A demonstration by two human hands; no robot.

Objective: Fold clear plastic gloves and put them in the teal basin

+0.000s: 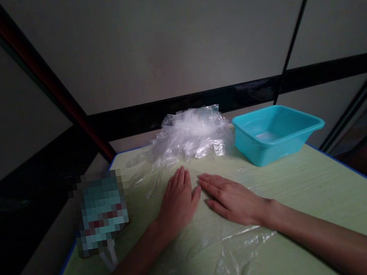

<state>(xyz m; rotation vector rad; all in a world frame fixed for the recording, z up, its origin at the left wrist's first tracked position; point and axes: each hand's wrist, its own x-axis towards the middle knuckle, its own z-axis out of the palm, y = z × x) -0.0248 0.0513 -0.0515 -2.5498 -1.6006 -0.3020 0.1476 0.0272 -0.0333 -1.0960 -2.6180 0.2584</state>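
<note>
My left hand point(179, 198) lies flat, palm down, with its fingers stretched out toward the far side of the table. Beside it my right hand point(231, 197) also rests flat, its fingers pointing left toward the left hand. Under and around both hands spreads a clear plastic bag point(239, 260), whose wrinkled end shows near the front of the table. Its outline beneath the palms is hard to make out. Beyond the fingertips sits a heap of crumpled clear plastic bags point(192, 136).
A turquoise plastic basin point(267, 151) stands at the back right of the pale green table point(325, 197), which has a blue edge. On the left is a pixelated object point(102, 213) with white strips below it. Cabinet panels point(165, 36) rise behind the table.
</note>
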